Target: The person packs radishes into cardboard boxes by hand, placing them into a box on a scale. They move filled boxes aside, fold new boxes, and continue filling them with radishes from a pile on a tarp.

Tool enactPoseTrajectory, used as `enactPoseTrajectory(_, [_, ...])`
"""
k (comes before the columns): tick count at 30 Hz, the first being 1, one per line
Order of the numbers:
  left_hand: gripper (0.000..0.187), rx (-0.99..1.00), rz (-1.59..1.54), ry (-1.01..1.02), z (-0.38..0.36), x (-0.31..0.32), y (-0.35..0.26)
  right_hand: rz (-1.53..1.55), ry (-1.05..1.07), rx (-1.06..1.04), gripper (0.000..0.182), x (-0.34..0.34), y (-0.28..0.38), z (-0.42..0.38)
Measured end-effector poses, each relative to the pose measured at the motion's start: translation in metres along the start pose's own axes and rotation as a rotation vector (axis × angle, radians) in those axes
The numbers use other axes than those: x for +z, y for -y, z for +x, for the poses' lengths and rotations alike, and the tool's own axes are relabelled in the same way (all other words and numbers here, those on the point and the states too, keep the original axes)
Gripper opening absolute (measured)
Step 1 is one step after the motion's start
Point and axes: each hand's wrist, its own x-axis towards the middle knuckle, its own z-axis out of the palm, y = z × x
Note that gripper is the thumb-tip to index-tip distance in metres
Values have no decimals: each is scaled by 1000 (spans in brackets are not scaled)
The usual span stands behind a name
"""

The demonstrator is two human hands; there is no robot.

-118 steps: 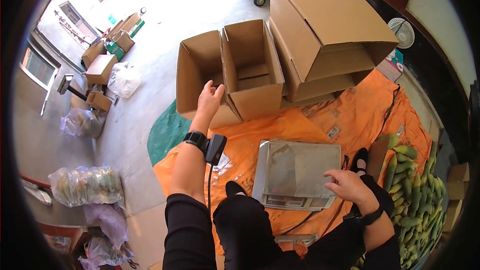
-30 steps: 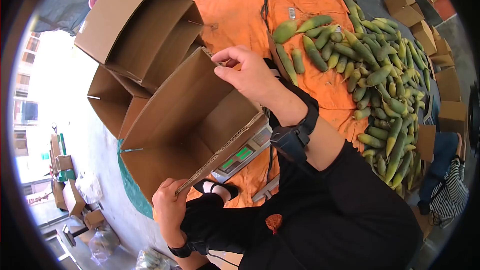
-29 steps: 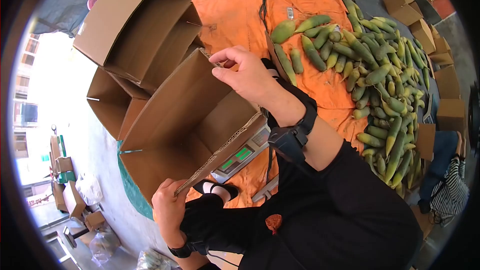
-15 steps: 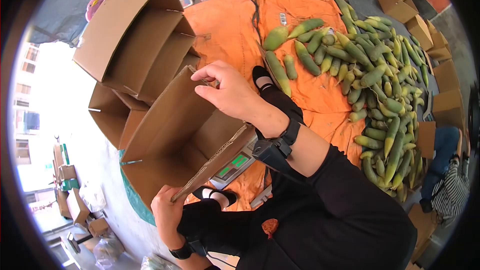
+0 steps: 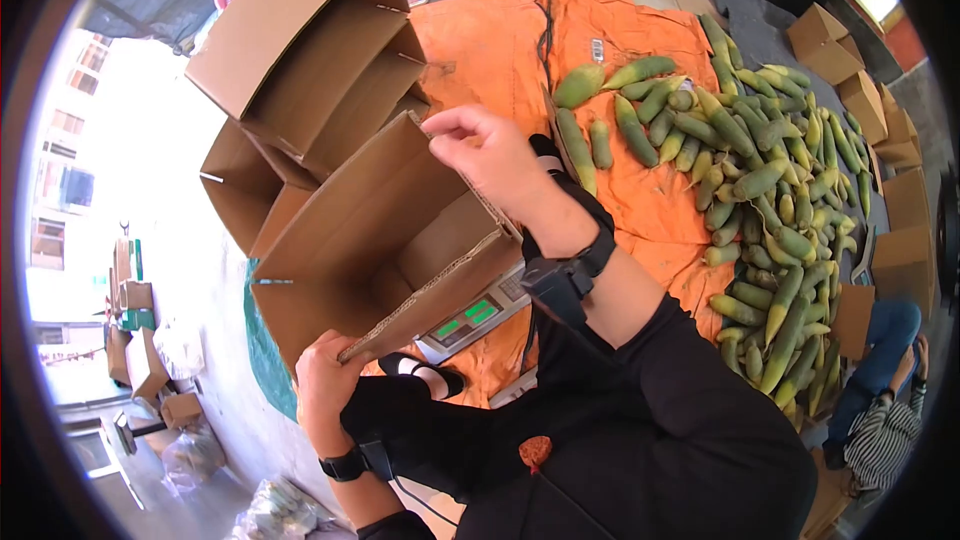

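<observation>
An open-topped cardboard box is tilted in front of me, its inside bare. My left hand grips the near-left corner of its rim, thumb over the edge. At the far corner, my right hand has its fingers bent together against the rim; the exact contact is partly hidden. Beside and partly behind the box is a digital scale with green lit displays. More cardboard boxes are stacked just beyond it, their openings facing my way.
A large heap of green radishes spreads over an orange tarp to the right. Further cardboard boxes line the right edge, where a person in a striped top is. Plastic bags lie lower left.
The view has shifted, so the surroundings sit further right. My right hand's fingers have drawn closer together at the box's far corner. My left hand keeps its grip.
</observation>
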Motion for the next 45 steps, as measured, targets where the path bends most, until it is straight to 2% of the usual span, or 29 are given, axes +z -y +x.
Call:
enactPoseTrajectory(2, [19,29,4,-10,0,1,-1,323,-13,100,22,-19,10,-6])
enactPoseTrajectory(6, [17,-19,18,17,-1,3,2,201,-167,45,21,-74,-17,-25])
enactPoseTrajectory(8, [17,-19,0,31,0,3,1,78,-229,89,19,-110,-45,-48])
enactPoseTrajectory(11, [17,-28,19,45,2,4,4,-319,-279,253,21,-174,-113,-110])
enactPoseTrajectory(13, [18,-21,-18,60,2,7,9,-705,-212,431,20,-217,-155,-170])
enactPoseTrajectory(15, [19,-29,-55,46,3,10,10,-892,-171,673,26,-254,-207,-248])
enactPoseTrajectory(16, [19,-24,-53,61,4,12,11,-1013,-55,781,30,-269,-226,-286])
enactPoseTrajectory(17, [19,-14,-69,57,4,12,14,-1287,239,702,21,-280,-242,-327])
enactPoseTrajectory(18, [20,-5,-86,49,5,13,14,-1608,707,513,14,-298,-283,-377])
enactPoseTrajectory(19, [20,-15,-113,56,5,13,15,-1520,508,617,11,-309,-310,-436])
enactPoseTrajectory(20, [20,-12,-112,65,5,12,14,-1636,944,600,17,-296,-281,-441])
enactPoseTrajectory(21, [19,-27,-102,77,6,11,12,-1552,1048,708,17,-287,-275,-459])
enactPoseTrajectory(23, [17,-48,-109,87,6,11,7,-1471,1000,671,17,-271,-288,-510])
enactPoseTrajectory(25, [17,-49,-120,94,6,13,9,-1264,1005,828,18,-242,-292,-529])
enactPoseTrajectory(26, [16,-62,-129,84,6,13,9,-1257,1004,835,18,-227,-284,-531])
enactPoseTrajectory(28, [16,-67,-105,89,7,13,8,-1002,456,1143,22,-195,-234,-502])
enactPoseTrajectory(33, [16,-78,-98,42,5,14,3,-1059,547,1101,30,-185,-247,-498])
enactPoseTrajectory(36, [15,-80,-90,47,8,12,3,-1134,620,1024,32,-192,-278,-527])
enactPoseTrajectory(38, [15,-87,-53,92,8,9,0,-1283,799,913,31,-200,-313,-557])
enactPoseTrajectory(40, [15,-81,-67,56,9,11,8,-1284,669,1018,31,-186,-258,-512])
enactPoseTrajectory(42, [15,-83,-57,77,9,10,5,-1261,730,1013,35,-186,-256,-502])
enactPoseTrajectory(44, [14,-91,-95,49,9,12,4,-1132,912,1138,36,-184,-261,-493])
enactPoseTrajectory(45, [14,-85,-133,37,9,13,4,-1141,921,1120,36,-183,-261,-492])
